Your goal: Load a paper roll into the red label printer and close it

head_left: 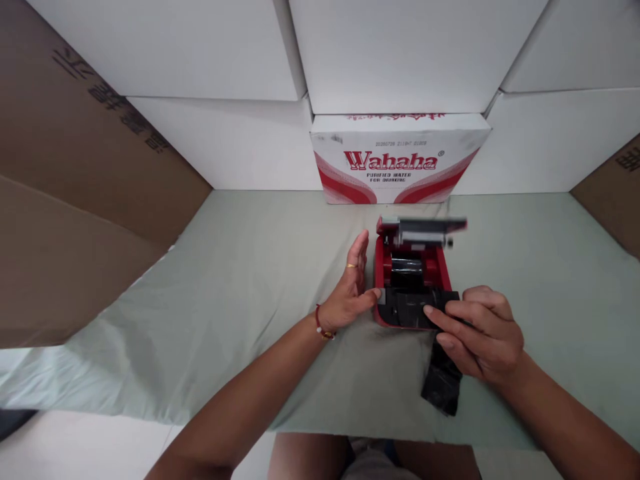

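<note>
A small red device with its lid raised stands on the cloth. Inside, a dark shiny roll lies across the red body. Black film covers its front edge, and a crumpled black strip hangs from the front right toward me. My left hand is at the left side, fingers stretched out, thumb touching the front left corner. My right hand is closed at the front right corner, its index fingertip on the black film and its thumb by the strip. Its grip is partly hidden.
A white and red Wahaha water carton stands behind the device, against stacked white boxes. Brown cardboard rises on the left, with another brown piece on the right. Pale green cloth covers the table.
</note>
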The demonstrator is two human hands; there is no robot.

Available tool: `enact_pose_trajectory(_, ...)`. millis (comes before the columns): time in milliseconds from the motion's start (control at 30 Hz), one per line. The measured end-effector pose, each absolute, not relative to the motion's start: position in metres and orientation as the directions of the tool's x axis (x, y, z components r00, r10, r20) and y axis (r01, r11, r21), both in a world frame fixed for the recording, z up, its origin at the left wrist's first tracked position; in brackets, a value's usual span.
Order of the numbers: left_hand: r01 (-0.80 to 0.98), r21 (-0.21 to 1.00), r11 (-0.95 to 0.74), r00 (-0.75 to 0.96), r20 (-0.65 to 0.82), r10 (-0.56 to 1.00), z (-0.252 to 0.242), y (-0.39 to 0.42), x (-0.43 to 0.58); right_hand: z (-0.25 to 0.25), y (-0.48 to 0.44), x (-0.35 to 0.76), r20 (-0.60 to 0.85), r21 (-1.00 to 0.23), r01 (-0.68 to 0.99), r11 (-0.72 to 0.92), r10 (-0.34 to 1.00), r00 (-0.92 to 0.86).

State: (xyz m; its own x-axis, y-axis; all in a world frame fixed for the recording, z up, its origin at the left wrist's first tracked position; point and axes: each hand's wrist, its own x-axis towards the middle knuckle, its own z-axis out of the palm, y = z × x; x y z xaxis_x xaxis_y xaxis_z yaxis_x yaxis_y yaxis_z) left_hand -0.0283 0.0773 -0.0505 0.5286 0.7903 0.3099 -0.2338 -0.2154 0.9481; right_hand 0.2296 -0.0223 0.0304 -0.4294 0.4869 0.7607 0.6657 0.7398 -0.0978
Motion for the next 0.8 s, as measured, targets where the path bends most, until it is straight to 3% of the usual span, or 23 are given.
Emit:
enact_pose_trajectory(67,-0.239,0.951,-0.198,0.523,0.298,0.799,-0.051,0.078,-0.027,0.041,-0.018,0.228,0.764,-0.125,0.648,0.751,0.490,-0.420)
enact_pose_trajectory(133,-0.261,0.950,-0.169,0.504,0.284,0.816,-0.051,0.079,-0.026,0.056,-0.011,0.225,0.717,-0.260,0.614,0.745,0.575,-0.394)
enact_pose_trajectory(200,-0.303,0.945,-0.120,0.481,0.260,0.837,-0.051,0.079,-0.025,0.075,0.001,0.220,0.576,-0.454,0.622,0.637,0.743,-0.341)
enact_pose_trajectory(267,-0.360,0.932,-0.052,0.452,0.223,0.864,-0.050,0.078,-0.023,0.092,0.018,0.212,0.332,-0.509,0.738,0.443,0.892,-0.306)
enact_pose_trajectory(300,-0.388,0.922,-0.017,0.434,0.199,0.878,-0.049,0.078,-0.022,0.099,0.027,0.205,0.182,-0.432,0.832,0.348,0.937,-0.297)
enact_pose_trajectory(367,-0.433,0.901,0.039,0.395,0.150,0.906,-0.048,0.078,-0.020,0.108,0.047,0.190,-0.106,-0.150,0.961,0.231,0.963,-0.248)
enact_pose_trajectory(433,-0.456,0.887,0.072,0.363,0.111,0.925,-0.047,0.078,-0.019,0.109,0.063,0.173,-0.267,0.073,0.980,0.187,0.950,-0.161)
enact_pose_trajectory(467,-0.460,0.884,0.083,0.354,0.097,0.930,-0.046,0.078,-0.019,0.107,0.069,0.166,-0.298,0.120,0.977,0.178,0.945,-0.135)
enact_pose_trajectory(800,-0.390,0.920,0.045,0.358,0.107,0.928,-0.057,0.083,-0.016,0.098,0.071,0.156,-0.240,0.142,0.981,0.134,0.966,-0.098)
